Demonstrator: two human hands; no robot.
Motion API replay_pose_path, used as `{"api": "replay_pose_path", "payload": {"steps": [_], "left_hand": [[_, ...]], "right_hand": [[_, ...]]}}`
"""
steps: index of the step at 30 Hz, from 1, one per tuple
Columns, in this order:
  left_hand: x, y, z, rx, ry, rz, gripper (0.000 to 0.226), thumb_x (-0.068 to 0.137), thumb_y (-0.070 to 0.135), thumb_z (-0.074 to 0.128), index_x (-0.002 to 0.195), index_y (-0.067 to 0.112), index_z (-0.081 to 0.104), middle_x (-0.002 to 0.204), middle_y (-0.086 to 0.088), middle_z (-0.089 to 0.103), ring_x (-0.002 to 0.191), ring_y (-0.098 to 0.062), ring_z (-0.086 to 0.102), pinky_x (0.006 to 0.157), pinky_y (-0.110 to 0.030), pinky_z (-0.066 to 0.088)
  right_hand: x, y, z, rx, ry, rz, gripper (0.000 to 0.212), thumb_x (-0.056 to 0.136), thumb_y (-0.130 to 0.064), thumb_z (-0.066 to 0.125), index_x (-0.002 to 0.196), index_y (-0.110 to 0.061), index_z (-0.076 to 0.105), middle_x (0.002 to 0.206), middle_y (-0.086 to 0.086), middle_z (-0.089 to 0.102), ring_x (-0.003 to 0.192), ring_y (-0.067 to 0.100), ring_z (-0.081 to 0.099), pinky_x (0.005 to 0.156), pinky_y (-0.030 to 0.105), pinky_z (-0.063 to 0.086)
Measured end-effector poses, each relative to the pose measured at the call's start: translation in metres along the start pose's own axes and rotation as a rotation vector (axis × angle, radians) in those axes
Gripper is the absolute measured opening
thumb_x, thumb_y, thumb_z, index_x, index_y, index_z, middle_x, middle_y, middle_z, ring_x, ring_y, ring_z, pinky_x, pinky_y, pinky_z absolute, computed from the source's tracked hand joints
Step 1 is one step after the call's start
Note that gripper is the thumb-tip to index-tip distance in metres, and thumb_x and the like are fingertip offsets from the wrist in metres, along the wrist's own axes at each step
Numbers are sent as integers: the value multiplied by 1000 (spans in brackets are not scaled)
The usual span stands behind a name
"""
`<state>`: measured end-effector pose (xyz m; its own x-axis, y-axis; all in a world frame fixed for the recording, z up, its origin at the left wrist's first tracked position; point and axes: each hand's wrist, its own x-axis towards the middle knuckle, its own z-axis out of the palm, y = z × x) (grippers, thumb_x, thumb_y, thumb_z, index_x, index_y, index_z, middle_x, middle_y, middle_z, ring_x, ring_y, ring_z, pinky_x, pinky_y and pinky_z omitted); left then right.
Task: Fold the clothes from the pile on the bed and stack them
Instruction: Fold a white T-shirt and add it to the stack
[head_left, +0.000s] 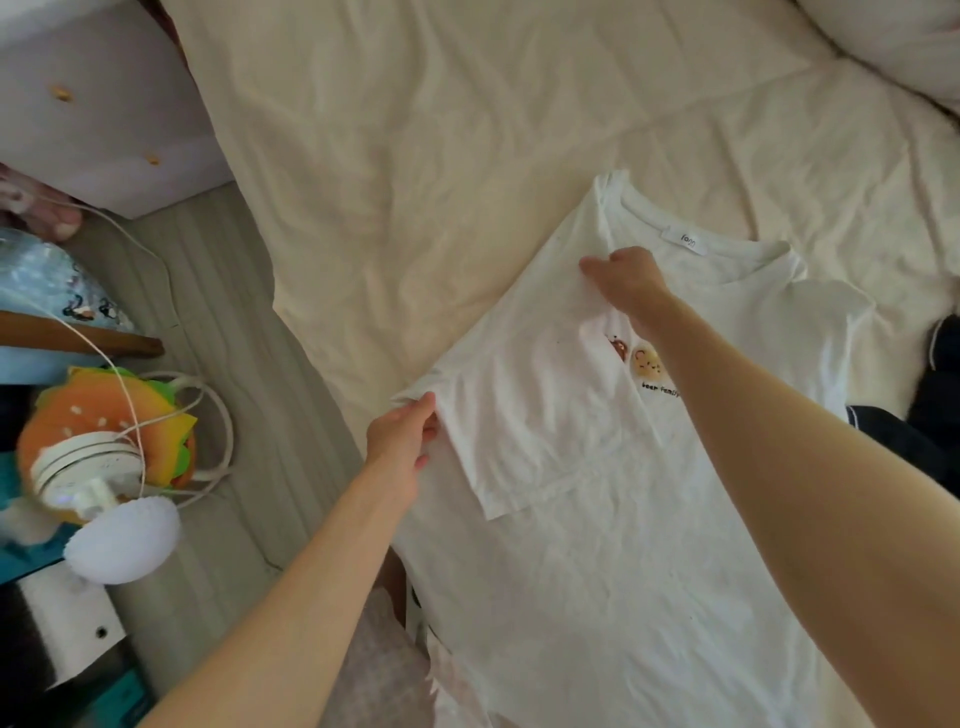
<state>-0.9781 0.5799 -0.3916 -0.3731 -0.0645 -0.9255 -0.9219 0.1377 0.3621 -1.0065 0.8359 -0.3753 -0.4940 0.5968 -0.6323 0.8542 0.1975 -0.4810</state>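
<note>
A white T-shirt (597, 545) with a small bear print lies face up on the cream bed sheet (441, 156), collar toward the far side. Its left sleeve is folded in over the chest. My left hand (402, 447) pinches the folded edge at the shirt's left side. My right hand (626, 278) grips the fabric near the left shoulder, just below the collar. My right forearm crosses over the print and hides part of it.
Dark clothes (930, 410) lie at the bed's right edge. A white pillow (904, 47) sits at the far right corner. Left of the bed on the floor are a burger-shaped cushion (109, 415), a white fan with cables (88, 467) and a white drawer unit (93, 104).
</note>
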Motion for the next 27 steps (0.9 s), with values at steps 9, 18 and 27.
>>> {"api": "replay_pose_path", "payload": {"steps": [9,18,27], "left_hand": [[4,5,-4,-366,-164,-53,19,95,29,50,104,17,62,99,-2,70,93,-16,65,74,-34,50],[9,13,-7,-330,-183,-76,15,94,26,55,100,14,62,83,2,74,81,-10,69,67,-30,51],[15,21,-14,-366,-215,-23,13,95,19,52,104,14,60,104,-3,69,94,-14,67,78,-29,52]], "right_hand": [[8,-39,7,521,-89,-74,12,89,-27,64,98,-19,67,95,2,65,84,16,59,79,34,49],[1,11,15,209,-74,-54,35,86,-27,66,79,7,62,66,4,52,57,13,49,54,20,40],[20,-57,27,281,-55,-262,12,89,-22,62,81,-15,68,71,-6,53,67,6,48,62,20,39]]}}
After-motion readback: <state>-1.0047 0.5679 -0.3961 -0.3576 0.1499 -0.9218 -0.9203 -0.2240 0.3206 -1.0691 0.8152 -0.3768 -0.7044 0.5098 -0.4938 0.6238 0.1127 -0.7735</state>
